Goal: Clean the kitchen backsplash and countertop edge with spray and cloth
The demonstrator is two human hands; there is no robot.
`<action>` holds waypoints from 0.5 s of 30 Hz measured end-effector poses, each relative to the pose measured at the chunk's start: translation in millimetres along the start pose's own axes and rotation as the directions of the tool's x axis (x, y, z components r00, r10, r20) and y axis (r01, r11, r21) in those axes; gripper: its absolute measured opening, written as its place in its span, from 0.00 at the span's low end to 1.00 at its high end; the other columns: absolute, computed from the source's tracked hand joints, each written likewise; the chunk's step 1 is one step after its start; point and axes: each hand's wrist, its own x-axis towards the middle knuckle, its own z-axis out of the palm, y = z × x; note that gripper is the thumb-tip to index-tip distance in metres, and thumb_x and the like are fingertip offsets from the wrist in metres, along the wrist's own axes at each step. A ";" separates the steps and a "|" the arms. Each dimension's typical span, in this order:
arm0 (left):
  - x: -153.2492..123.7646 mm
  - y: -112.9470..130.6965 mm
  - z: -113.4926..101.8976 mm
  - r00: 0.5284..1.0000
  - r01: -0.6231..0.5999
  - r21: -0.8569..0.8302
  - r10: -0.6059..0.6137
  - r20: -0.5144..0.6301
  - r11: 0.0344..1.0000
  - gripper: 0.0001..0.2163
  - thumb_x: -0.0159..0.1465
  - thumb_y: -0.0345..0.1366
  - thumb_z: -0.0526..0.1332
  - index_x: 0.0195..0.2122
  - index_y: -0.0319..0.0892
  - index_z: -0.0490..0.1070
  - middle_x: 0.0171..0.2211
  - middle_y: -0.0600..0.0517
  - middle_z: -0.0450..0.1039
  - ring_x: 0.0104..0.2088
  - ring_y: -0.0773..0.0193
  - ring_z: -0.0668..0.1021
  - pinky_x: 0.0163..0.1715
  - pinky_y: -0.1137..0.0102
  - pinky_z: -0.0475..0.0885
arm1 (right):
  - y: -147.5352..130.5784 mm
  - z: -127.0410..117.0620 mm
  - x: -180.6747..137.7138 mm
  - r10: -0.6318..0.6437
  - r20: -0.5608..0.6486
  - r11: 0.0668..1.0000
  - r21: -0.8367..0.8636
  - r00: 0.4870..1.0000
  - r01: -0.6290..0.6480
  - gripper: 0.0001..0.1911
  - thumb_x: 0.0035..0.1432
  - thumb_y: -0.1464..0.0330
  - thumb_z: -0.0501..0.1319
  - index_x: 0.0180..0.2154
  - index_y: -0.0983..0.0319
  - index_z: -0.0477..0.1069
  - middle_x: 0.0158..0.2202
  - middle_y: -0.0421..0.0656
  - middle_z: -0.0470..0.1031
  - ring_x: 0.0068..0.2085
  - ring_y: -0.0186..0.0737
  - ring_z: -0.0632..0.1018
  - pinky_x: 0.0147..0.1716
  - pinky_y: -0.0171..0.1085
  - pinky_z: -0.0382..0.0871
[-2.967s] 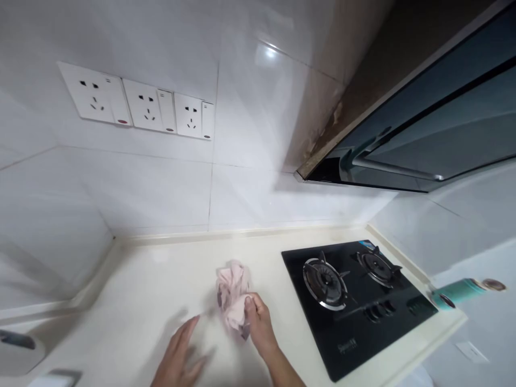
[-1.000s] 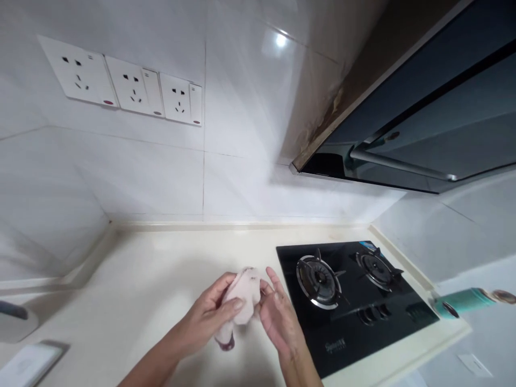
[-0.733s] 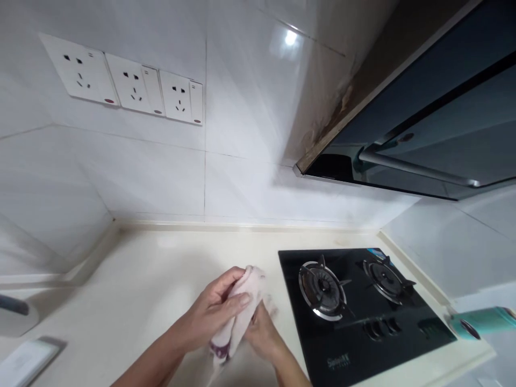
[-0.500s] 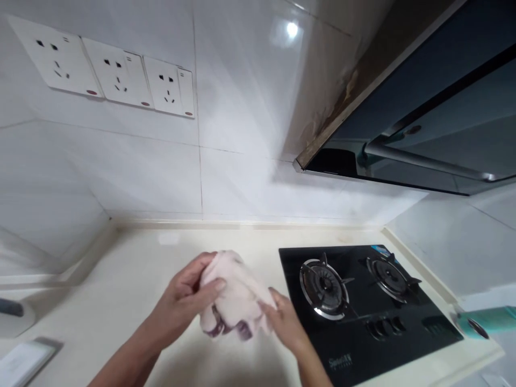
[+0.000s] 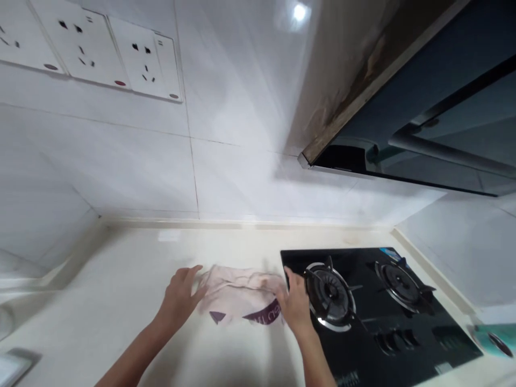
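Observation:
A pale pink cloth (image 5: 242,285) with dark purple printed patches and some white lettering lies spread and wrinkled over the counter, left of the stove. My left hand (image 5: 180,295) is at its left end, thumb and fingers apart, with the thumb tip close to or on the fabric. At the opposite end is my right hand (image 5: 295,301), its fingers also spread and the thumb touching the cloth's right edge. Parts of the cloth are smeared by motion.
A black two-burner gas stove (image 5: 363,333) is set into the cream counter (image 5: 141,252) on the right. Above it juts a dark range hood (image 5: 403,145). Wall sockets (image 5: 141,59) are at upper left, a green object (image 5: 495,338) at far right, and a white item (image 5: 14,368) at lower left.
The cloth, bunched between both hands before, is now spread out flatter and wider. My hands have moved apart to its two ends, and the view has shifted slightly.

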 end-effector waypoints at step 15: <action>18.3 -143.3 9.3 0.970 -0.222 0.248 0.239 -0.040 0.943 0.16 0.70 0.43 0.54 0.51 0.49 0.79 0.52 0.45 0.79 0.57 0.50 0.76 0.56 0.57 0.68 | -14.0 163.4 -18.5 0.082 0.412 0.923 -0.376 0.907 0.087 0.50 0.49 0.40 0.70 0.70 0.47 0.62 0.74 0.57 0.51 0.72 0.86 0.49 0.59 0.84 0.38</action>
